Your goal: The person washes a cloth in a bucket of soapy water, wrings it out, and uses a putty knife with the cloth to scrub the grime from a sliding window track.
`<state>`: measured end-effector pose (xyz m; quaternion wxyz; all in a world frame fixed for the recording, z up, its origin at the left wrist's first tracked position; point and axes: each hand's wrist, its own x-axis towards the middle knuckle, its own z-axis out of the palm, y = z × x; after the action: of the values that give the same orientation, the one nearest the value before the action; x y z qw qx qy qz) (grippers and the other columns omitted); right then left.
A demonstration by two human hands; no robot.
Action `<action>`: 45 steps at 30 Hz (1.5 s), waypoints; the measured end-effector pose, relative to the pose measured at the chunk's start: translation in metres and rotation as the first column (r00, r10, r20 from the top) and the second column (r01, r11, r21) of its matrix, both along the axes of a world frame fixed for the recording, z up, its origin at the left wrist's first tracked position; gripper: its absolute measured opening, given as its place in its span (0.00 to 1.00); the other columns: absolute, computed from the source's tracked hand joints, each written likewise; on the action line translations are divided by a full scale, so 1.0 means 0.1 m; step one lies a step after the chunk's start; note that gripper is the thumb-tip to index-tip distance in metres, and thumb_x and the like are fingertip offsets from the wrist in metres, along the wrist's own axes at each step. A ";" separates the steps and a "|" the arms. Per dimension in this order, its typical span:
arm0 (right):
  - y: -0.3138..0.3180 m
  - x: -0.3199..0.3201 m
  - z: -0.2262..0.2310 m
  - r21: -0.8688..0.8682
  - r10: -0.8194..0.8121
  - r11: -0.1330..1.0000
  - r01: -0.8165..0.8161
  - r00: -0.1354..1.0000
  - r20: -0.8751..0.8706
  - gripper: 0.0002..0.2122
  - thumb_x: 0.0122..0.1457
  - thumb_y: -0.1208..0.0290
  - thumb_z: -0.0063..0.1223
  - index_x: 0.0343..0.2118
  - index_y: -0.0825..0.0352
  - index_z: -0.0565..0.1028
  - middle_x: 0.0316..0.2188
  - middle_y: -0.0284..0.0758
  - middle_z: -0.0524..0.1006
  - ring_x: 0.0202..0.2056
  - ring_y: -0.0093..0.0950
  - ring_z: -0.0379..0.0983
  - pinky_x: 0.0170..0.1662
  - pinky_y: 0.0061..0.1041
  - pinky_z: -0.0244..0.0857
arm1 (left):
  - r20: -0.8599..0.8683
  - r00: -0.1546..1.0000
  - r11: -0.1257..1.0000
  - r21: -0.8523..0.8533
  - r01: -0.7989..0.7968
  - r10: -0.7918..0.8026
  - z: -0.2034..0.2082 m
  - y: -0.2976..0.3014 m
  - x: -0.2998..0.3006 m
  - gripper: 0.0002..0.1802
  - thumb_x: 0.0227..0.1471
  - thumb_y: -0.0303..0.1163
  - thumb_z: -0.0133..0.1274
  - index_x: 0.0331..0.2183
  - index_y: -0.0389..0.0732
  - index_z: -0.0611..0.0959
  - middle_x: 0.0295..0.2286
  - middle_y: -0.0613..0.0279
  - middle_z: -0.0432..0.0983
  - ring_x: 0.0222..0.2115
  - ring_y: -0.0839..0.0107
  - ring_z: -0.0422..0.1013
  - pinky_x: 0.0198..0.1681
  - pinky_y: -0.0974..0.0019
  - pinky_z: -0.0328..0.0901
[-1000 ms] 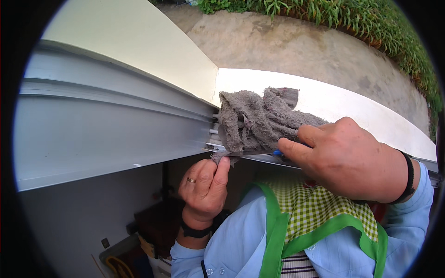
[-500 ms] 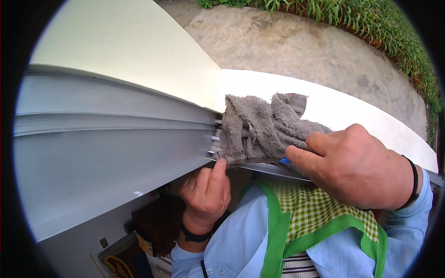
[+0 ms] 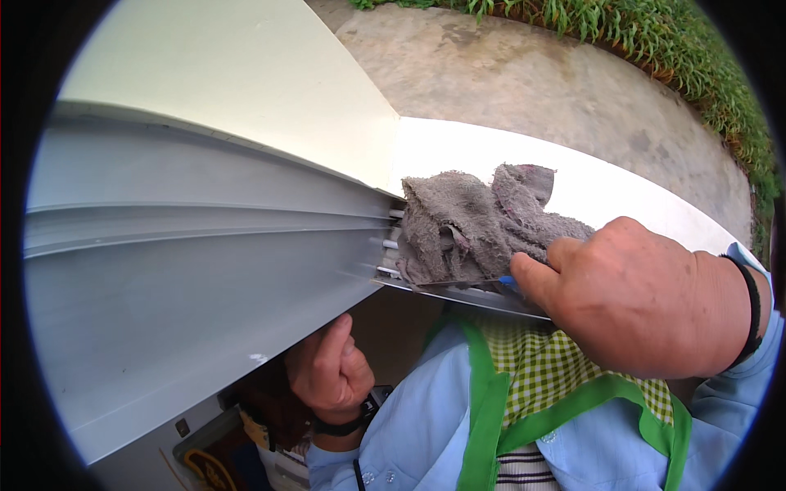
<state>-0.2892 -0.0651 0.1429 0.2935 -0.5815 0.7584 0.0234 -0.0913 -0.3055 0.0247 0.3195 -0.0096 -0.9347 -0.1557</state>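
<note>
A crumpled grey rag (image 3: 463,221) lies in the track of a window frame, close to the corner where the grey metal side frame (image 3: 205,278) meets the sill. My right hand (image 3: 647,299) is closed round a thin-bladed tool with a blue handle (image 3: 508,281), most of which my fingers hide. Its narrow blade runs left along the rag's near edge. Below the side frame's near edge, apart from the rag, is my left hand (image 3: 332,368), fingers curled in and nothing visible in them.
White sill (image 3: 647,196) and cream outer wall (image 3: 229,74) border the frame. White rail ends (image 3: 388,244) show left of the rag. Outside lie a concrete strip (image 3: 491,82) and green plants (image 3: 639,37). Dark items stand below left, behind my left hand.
My left hand has drawn back from the rag's near left corner, down and to the left. The rag's left end has shifted slightly, baring more of the track corner. My right hand keeps its grip.
</note>
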 end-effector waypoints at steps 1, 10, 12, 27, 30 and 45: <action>0.00 -0.02 -0.03 -0.003 0.017 1.000 -0.017 1.000 0.018 0.18 0.52 0.74 0.47 0.46 0.74 0.71 0.24 0.40 0.72 0.24 0.37 0.76 0.24 0.34 0.70 | -0.001 1.000 1.000 0.005 -0.001 0.001 0.04 0.02 -0.01 0.11 0.58 0.24 0.46 0.42 0.32 0.78 0.19 0.59 0.70 0.18 0.69 0.67 0.23 0.67 0.65; 0.19 0.11 -0.18 -0.130 -0.014 0.991 0.024 0.997 0.073 0.22 0.52 0.76 0.47 0.51 0.77 0.67 0.24 0.41 0.72 0.22 0.37 0.74 0.23 0.34 0.69 | -0.917 0.369 0.938 -0.249 -0.241 -0.149 0.70 -0.15 -0.73 0.26 0.63 0.42 0.40 0.52 0.30 0.67 0.48 0.35 0.65 0.47 0.50 0.69 0.47 0.46 0.69; 0.24 0.12 -0.19 -0.110 -0.017 0.994 0.029 0.995 0.103 0.23 0.52 0.76 0.47 0.53 0.77 0.66 0.24 0.42 0.72 0.22 0.37 0.74 0.22 0.34 0.69 | -0.860 0.506 0.917 -0.253 -0.309 -0.067 0.84 -0.09 -0.69 0.30 0.64 0.47 0.37 0.55 0.31 0.64 0.50 0.36 0.63 0.49 0.54 0.68 0.47 0.49 0.70; 0.21 0.41 -0.78 -0.372 -0.066 0.920 0.118 0.986 0.150 0.21 0.51 0.76 0.47 0.48 0.83 0.69 0.24 0.43 0.73 0.22 0.35 0.75 0.22 0.30 0.70 | -0.739 0.596 0.901 0.034 -0.432 0.314 0.29 0.36 -0.86 0.32 0.68 0.48 0.20 0.64 0.37 0.52 0.59 0.49 0.54 0.56 0.63 0.60 0.59 0.58 0.60; 0.23 0.40 -0.88 -0.355 -0.085 0.925 0.137 0.984 0.159 0.19 0.52 0.75 0.47 0.46 0.80 0.68 0.24 0.41 0.71 0.22 0.36 0.74 0.21 0.32 0.70 | -0.742 0.593 0.895 0.020 -0.446 0.312 0.35 0.33 -0.92 0.32 0.68 0.48 0.19 0.63 0.35 0.53 0.58 0.48 0.55 0.56 0.63 0.60 0.58 0.59 0.60; 0.10 0.13 -0.82 -0.421 -0.101 0.880 0.218 0.954 0.283 0.11 0.53 0.75 0.47 0.39 0.71 0.67 0.27 0.42 0.72 0.26 0.40 0.76 0.25 0.36 0.72 | -0.717 0.646 0.816 -0.193 -0.545 0.262 0.46 -0.01 -0.93 0.30 0.68 0.41 0.23 0.63 0.30 0.48 0.61 0.44 0.48 0.60 0.57 0.54 0.61 0.58 0.56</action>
<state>-0.2767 -0.0550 0.0613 0.2467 -0.5666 0.7453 -0.2503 -0.1845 -0.3061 0.0712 0.6469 0.0858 -0.7473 0.1256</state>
